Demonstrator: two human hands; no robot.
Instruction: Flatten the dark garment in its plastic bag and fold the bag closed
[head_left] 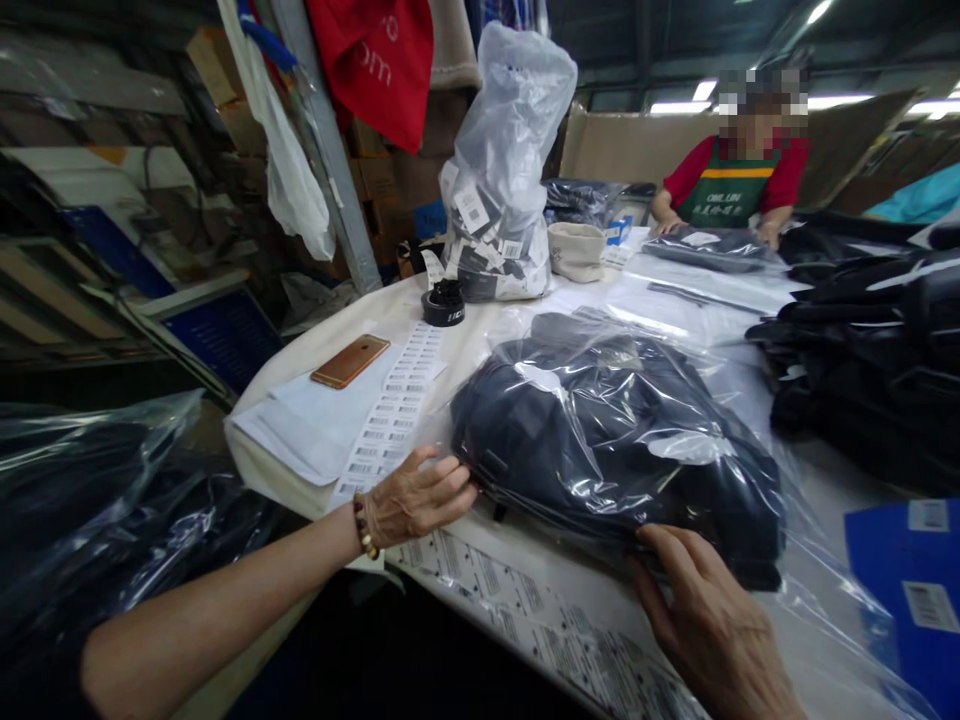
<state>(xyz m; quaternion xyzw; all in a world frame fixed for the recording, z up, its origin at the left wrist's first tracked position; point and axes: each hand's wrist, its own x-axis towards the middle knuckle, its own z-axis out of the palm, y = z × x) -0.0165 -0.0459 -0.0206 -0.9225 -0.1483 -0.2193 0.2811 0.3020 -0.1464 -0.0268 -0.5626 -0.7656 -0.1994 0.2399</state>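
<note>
A dark navy, padded item, its kind not clear, lies in a clear plastic bag (pixel 600 430) on the table in front of me. White oval patches show through the shiny film. My left hand (pixel 420 495), with a beaded bracelet at the wrist, has its fingers curled on the bag's near left edge. At the near right edge, my right hand (pixel 705 610) grips the plastic between thumb and fingers. The right fingertips are partly hidden against the dark bundle. Beside my left hand runs a sheet of barcode labels (pixel 386 420).
A phone (pixel 351 360) lies on white papers (pixel 300 430). Behind are a black tape roll (pixel 442 308), a clear sack of tags (pixel 502 200) and a fabric pouch (pixel 576 250). Black goods (pixel 885 350) and a blue labelled piece (pixel 911 580) sit right. A co-worker (pixel 731 190) stands across.
</note>
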